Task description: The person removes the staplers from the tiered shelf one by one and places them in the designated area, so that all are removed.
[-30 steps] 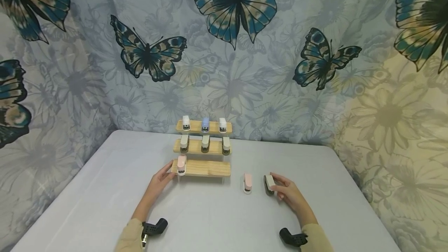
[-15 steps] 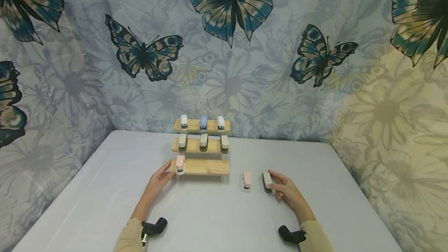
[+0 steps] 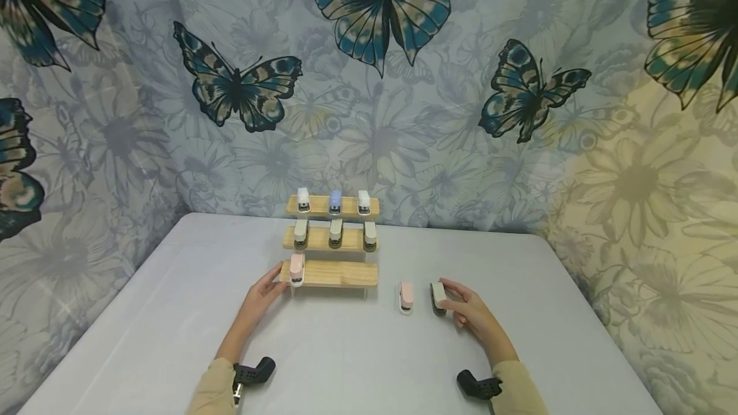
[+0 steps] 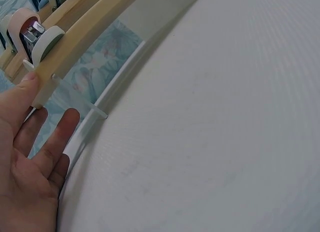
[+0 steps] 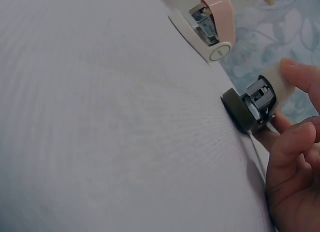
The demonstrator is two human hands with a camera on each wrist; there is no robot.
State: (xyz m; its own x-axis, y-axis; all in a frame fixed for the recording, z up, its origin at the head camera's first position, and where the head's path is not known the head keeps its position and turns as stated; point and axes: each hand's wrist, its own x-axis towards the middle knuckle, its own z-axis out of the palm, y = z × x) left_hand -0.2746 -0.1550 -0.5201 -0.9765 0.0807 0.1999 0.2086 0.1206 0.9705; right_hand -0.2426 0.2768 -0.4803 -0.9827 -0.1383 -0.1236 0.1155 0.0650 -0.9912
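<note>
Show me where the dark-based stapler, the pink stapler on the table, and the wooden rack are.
dark-based stapler (image 5: 248,107), right wrist view, its dark front end.
pink stapler on the table (image 3: 406,296), head view, its top.
wooden rack (image 3: 337,272), head view, bare lowest shelf.

Little differs from a second ago. The right hand with the small cream-and-black stapler it pinches sits slightly farther left on the counter, a touch nearer the pink-and-white stapler; the thumb now closes onto it.

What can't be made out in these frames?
- Head view: staplers on the upper shelves are too small for detail.
- Left wrist view: the pink stapler is cut off by the frame edge.
- Right wrist view: the right hand hides the dark stapler's far side.
</note>
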